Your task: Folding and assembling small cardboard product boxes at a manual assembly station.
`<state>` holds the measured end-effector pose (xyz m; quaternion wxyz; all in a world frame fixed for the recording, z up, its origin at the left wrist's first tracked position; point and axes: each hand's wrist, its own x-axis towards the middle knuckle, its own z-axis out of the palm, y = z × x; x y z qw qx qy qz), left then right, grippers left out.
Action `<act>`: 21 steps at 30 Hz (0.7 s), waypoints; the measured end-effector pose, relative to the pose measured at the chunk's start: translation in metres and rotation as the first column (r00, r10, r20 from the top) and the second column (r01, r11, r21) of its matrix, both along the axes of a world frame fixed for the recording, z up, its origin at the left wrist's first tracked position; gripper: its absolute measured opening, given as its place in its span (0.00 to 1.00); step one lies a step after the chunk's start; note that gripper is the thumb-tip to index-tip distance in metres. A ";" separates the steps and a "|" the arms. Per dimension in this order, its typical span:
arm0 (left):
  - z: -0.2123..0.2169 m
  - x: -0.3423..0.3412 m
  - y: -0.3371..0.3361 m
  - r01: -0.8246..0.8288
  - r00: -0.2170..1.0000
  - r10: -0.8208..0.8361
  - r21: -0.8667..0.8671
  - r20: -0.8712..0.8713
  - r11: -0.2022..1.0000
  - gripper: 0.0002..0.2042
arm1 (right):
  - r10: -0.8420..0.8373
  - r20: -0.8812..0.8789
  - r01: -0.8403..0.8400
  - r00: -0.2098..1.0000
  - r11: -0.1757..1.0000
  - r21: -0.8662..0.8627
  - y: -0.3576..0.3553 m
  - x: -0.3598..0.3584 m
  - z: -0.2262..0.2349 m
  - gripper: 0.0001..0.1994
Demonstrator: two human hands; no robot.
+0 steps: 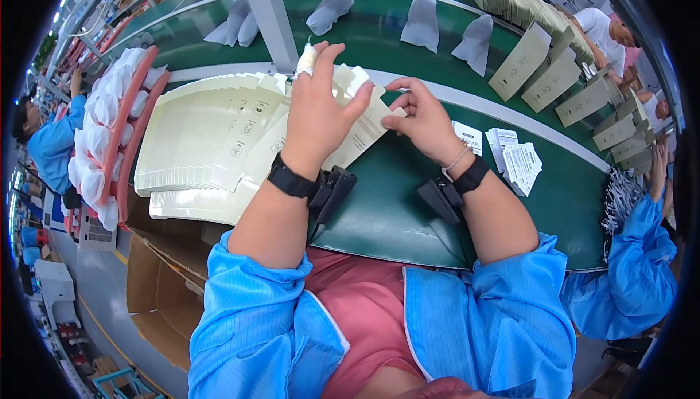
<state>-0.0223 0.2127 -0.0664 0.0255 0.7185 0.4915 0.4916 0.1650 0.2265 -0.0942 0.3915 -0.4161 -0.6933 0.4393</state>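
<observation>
My left hand [319, 111] is over a cream cardboard carton [364, 134], its fingers stretched out and apart and its thumb against the carton. One of its fingers has a white wrapping on it. On the carton's right side, my right hand [425, 120] pinches a corner flap between thumb and fingertips. Part of the carton is hidden behind my left hand. To the left, a fanned stack of flat cream cartons [193, 133] reaches under my left wrist.
White printed leaflets [519, 162] lie right of my right wrist on the green table [386, 213]. Grey pouches [421, 21] and standing open cartons [521, 62] are on the green belt beyond. Pink trays of white-wrapped items [109, 129] stand left. A metal post [268, 16] rises ahead. Co-workers sit both sides.
</observation>
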 end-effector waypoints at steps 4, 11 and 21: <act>0.004 0.004 -0.009 0.009 0.991 -0.001 0.062 -0.131 0.998 0.40 | -0.065 -0.223 0.085 0.973 0.993 0.083 0.009 0.026 0.021 0.22; 0.007 -0.004 0.004 0.047 0.946 -0.009 0.110 -0.324 0.993 0.52 | 0.085 -0.292 -0.038 0.952 0.986 0.165 -0.001 0.045 0.051 0.23; -0.002 0.012 0.003 0.251 0.964 -0.268 0.342 0.003 0.906 0.43 | 0.184 -0.800 -0.100 0.570 0.983 0.155 -0.028 -0.013 0.035 0.35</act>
